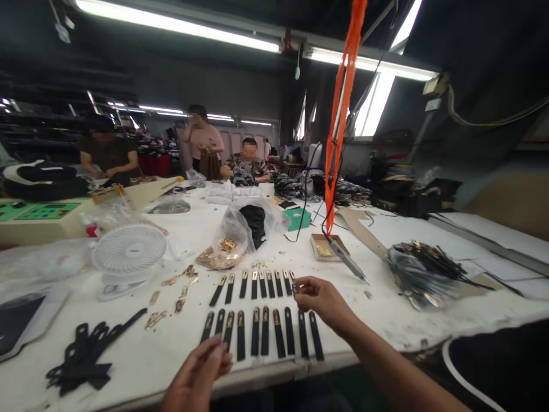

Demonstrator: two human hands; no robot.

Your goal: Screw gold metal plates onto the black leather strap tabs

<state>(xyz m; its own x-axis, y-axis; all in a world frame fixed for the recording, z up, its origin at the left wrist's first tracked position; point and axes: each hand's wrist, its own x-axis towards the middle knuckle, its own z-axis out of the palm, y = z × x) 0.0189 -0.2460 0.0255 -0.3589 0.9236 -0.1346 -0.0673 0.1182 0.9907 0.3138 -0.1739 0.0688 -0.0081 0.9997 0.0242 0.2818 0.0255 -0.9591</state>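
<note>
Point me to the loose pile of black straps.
In the head view, the pile of black straps lies at the lower left on the white table, left of the left hand and nearer the camera than the white fan.

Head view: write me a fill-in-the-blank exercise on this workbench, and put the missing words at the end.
1. The aligned black strips lie in ____ rows.
2. The desk fan is coloured ____.
3. The right hand is at the ____ end of the far row.
4. The broad hanging band is coloured ____.

Missing words: two; white; right; orange.
</note>
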